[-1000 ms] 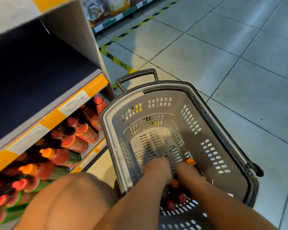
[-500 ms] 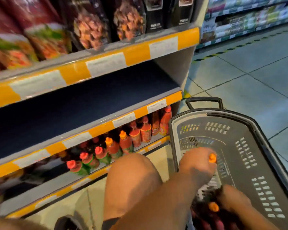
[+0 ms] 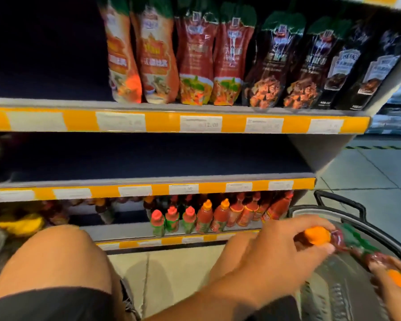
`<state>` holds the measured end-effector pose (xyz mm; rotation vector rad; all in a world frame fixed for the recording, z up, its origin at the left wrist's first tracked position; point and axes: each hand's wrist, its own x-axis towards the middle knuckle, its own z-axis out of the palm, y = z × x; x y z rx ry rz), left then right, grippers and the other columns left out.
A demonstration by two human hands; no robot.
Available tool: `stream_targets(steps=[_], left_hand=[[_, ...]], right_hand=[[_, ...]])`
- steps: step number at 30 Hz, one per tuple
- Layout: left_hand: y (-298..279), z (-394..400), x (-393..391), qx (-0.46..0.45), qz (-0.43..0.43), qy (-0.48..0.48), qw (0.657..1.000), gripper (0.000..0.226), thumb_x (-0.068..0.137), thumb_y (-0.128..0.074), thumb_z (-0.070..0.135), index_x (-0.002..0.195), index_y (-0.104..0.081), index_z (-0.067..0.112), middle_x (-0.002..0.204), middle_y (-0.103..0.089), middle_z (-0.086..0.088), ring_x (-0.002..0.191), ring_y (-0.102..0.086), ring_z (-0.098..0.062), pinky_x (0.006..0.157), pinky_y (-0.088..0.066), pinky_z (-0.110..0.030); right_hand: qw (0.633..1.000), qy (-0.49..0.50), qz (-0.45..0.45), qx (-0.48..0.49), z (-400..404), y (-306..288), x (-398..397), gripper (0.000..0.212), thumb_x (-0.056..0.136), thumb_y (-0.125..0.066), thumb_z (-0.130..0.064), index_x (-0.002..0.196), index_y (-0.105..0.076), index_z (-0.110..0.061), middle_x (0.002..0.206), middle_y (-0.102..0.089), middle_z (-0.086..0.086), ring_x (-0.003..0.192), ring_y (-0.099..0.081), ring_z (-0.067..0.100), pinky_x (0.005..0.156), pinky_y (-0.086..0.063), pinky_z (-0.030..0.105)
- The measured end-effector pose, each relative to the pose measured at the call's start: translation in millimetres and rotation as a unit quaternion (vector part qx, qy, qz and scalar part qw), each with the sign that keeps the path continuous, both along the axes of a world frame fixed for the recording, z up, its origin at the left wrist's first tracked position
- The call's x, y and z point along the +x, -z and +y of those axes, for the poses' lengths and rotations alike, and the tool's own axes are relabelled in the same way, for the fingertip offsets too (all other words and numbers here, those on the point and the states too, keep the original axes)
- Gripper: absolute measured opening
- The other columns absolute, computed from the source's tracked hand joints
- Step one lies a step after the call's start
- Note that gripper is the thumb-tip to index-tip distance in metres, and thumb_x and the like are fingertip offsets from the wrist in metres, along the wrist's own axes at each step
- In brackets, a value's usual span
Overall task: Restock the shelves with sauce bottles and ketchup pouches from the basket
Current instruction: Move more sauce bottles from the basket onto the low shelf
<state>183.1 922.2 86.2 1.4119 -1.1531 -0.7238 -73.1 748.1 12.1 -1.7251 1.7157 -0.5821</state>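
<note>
Specifically, an orange-capped sauce bottle (image 3: 320,237) was held above the grey basket (image 3: 347,212), gripped near its cap by the left hand (image 3: 276,251), whose fingers were curled around the neck. That hold probably suited lifting the bottle upright toward the shelving. A second orange-capped bottle (image 3: 398,279) lay at the frame's lower right edge, gripped by the right hand (image 3: 389,286); its fingers wrapped the bottle, though most of that hand was cut off by the frame. The left forearm reached diagonally from the lower centre across to the basket, with the wrist turned so the knuckles faced upward.

Just left of the basket, the bottom shelf (image 3: 171,239) carried a row of red sauce bottles (image 3: 218,216) with red and orange caps, the likely destination. The middle shelf (image 3: 148,188) above appeared dark and unstocked. Standing pouches (image 3: 195,59) lined the top shelf (image 3: 162,122). A bare knee (image 3: 56,258) showed at lower left, suggesting a crouched stance.
</note>
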Motion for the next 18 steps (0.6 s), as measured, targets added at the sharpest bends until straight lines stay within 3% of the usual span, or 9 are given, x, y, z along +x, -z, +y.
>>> stream_targets(steps=[3, 6, 8, 13, 16, 18], left_hand=[[-19.7, 38.2, 43.4, -0.064, 0.024, -0.047, 0.997, 0.028, 0.091, -0.071, 0.042, 0.118, -0.068, 0.047, 0.116, -0.067, 0.027, 0.110, -0.062, 0.003, 0.097, -0.056, -0.031], [-35.4, 77.0, 89.1, -0.096, 0.008, -0.120, 0.988, 0.023, 0.089, -0.074, 0.036, 0.112, -0.071, 0.041, 0.110, -0.071, 0.021, 0.103, -0.066, -0.004, 0.092, -0.056, -0.029], [-43.1, 104.3, 118.3, -0.102, -0.011, -0.162, 0.982, 0.023, 0.089, -0.074, 0.034, 0.111, -0.071, 0.037, 0.106, -0.072, 0.016, 0.099, -0.068, -0.009, 0.089, -0.056, -0.035], [-50.2, 177.5, 180.9, -0.104, -0.056, -0.252, 0.961, 0.023, 0.091, -0.076, 0.034, 0.113, -0.072, 0.034, 0.097, -0.072, 0.008, 0.085, -0.068, -0.017, 0.078, -0.058, -0.045], [-48.4, 222.5, 208.4, -0.102, -0.072, -0.307, 0.943, 0.025, 0.091, -0.075, 0.035, 0.115, -0.072, 0.032, 0.097, -0.072, 0.008, 0.084, -0.070, -0.019, 0.073, -0.060, -0.046], [-42.7, 251.1, 223.6, -0.093, -0.085, -0.341, 0.932, 0.025, 0.092, -0.075, 0.035, 0.117, -0.071, 0.034, 0.099, -0.072, 0.009, 0.085, -0.071, -0.019, 0.071, -0.062, -0.041]], right_hand=[[0.993, -0.100, -0.040, -0.038, 16.3, -44.8, 36.9, 0.033, 0.097, -0.071, -0.033, 0.128, -0.065, -0.033, 0.122, -0.071, -0.003, 0.116, -0.066, 0.024, 0.091, -0.047, 0.019], [0.982, -0.147, -0.073, -0.089, 36.6, -74.7, 96.1, 0.034, 0.095, -0.070, -0.040, 0.129, -0.064, -0.040, 0.116, -0.073, -0.002, 0.111, -0.069, 0.032, 0.089, -0.055, 0.040], [0.970, -0.184, -0.096, -0.124, 65.0, -86.9, 137.0, 0.040, 0.092, -0.074, -0.042, 0.130, -0.064, -0.045, 0.111, -0.075, -0.005, 0.103, -0.072, 0.025, 0.087, -0.057, 0.045], [0.935, -0.290, -0.166, -0.118, 134.8, -97.3, 235.3, 0.036, 0.086, -0.079, -0.028, 0.114, -0.073, -0.050, 0.104, -0.076, -0.013, 0.097, -0.071, 0.014, 0.083, -0.055, 0.037], [0.907, -0.377, -0.157, -0.106, 165.1, -92.1, 279.4, 0.035, 0.088, -0.077, -0.028, 0.114, -0.071, -0.051, 0.094, -0.076, -0.010, 0.086, -0.073, 0.016, 0.069, -0.060, 0.035], [0.890, -0.419, -0.145, -0.106, 182.7, -86.1, 305.6, 0.033, 0.089, -0.076, -0.032, 0.115, -0.069, -0.050, 0.088, -0.074, -0.013, 0.074, -0.071, 0.010, 0.057, -0.056, 0.027]])
